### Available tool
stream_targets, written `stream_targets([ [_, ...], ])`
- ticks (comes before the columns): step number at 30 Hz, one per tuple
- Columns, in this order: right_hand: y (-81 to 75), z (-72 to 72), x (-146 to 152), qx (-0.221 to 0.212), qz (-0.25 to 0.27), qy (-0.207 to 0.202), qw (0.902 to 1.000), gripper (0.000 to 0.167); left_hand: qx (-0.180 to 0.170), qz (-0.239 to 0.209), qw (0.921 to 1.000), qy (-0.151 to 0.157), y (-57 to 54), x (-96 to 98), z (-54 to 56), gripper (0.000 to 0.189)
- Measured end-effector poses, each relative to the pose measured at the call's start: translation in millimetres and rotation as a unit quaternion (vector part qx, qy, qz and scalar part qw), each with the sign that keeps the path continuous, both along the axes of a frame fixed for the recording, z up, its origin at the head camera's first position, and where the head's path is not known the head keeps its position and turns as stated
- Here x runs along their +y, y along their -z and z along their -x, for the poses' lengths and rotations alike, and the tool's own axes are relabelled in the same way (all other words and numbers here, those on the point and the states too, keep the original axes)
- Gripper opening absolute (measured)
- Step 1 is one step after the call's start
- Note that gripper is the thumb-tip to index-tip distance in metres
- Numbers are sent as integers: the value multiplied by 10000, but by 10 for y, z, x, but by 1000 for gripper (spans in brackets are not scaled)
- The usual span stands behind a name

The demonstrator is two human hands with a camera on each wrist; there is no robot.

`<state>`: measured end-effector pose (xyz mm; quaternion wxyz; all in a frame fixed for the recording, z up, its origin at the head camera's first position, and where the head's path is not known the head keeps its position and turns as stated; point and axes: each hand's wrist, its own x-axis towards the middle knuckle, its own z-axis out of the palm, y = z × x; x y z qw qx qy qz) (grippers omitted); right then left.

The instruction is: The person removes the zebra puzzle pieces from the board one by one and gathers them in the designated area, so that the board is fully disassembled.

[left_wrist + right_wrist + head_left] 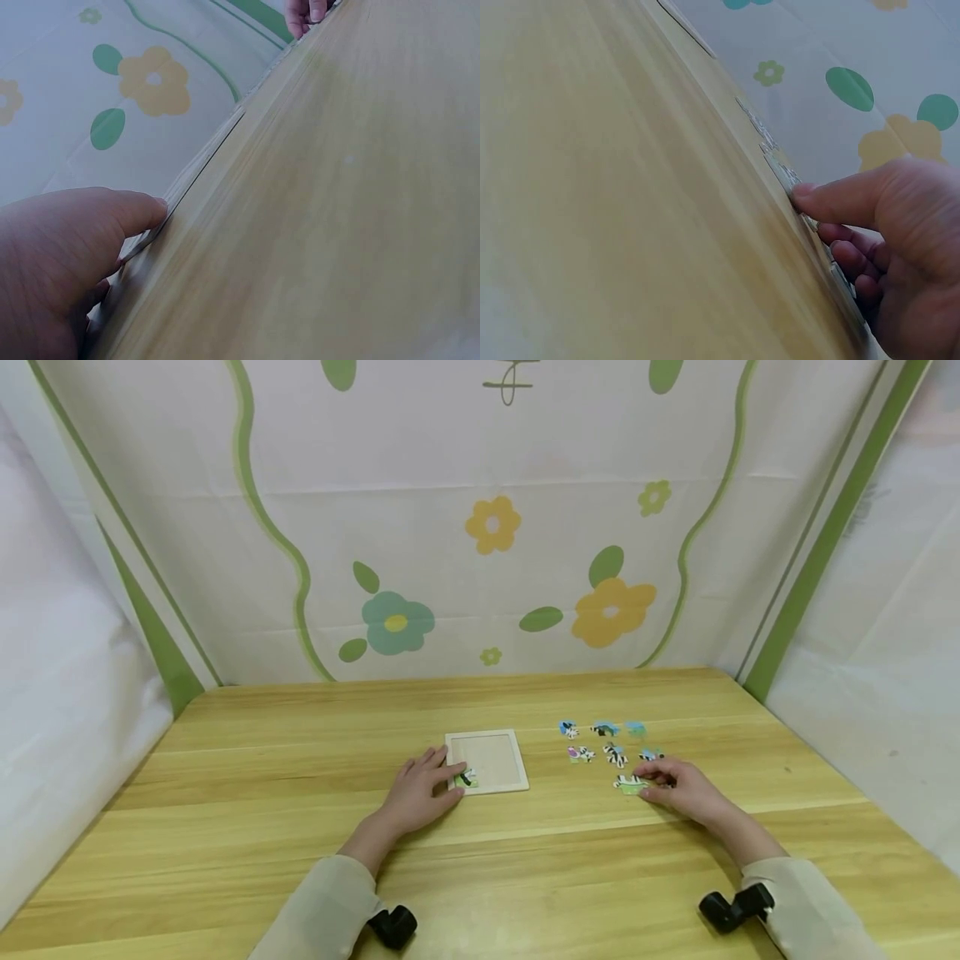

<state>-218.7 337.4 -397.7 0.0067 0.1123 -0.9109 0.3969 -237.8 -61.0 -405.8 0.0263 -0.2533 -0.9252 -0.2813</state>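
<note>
A square wooden puzzle tray [491, 762] with a pale rim lies on the table. In its near left corner sits a puzzle piece [469, 780] with green and black-and-white print. My left hand [422, 793] holds the tray at that corner, forefinger over the piece and thumb at the near rim. To the right, my right hand [686, 789] pinches a green and black-and-white jigsaw piece [628, 784] between thumb and fingers, at table level. In the right wrist view the thumb [832, 199] presses on the piece's edge; the other fingers are curled and partly hidden.
Several loose jigsaw pieces lie in rows beyond my right hand, among them a blue one [636, 728], a pink-marked one [581, 754] and a black-and-white one [615, 755]. A flowered cloth [435, 527] hangs behind the wooden table [300, 843].
</note>
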Motion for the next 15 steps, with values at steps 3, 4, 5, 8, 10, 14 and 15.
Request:
stream_targets([
  [3,-25,-2,-12,-48,1,28,10000,33,-2,-6,10000,-11,4,0,0,39],
  [4,-36,-2,-13,-66,-2,26,10000,34,0,-14,10000,-15,4,1,-1,39],
  [5,-45,2,-12,-75,-31,-5,10000,34,-2,-20,10000,-18,4,2,-1,39],
  [8,-72,20,-7,-93,-162,-171,9997,36,19,-36,10000,-19,4,3,-1,39],
  [10,-100,29,-4,-140,-251,-312,9991,37,33,-44,10000,-5,5,3,0,39],
  [14,-174,44,-1,-197,-455,-570,9971,37,33,-79,10000,26,12,0,-1,40],
  [15,-198,48,-2,-223,-503,-620,9966,38,35,-80,10000,31,14,-3,2,40],
])
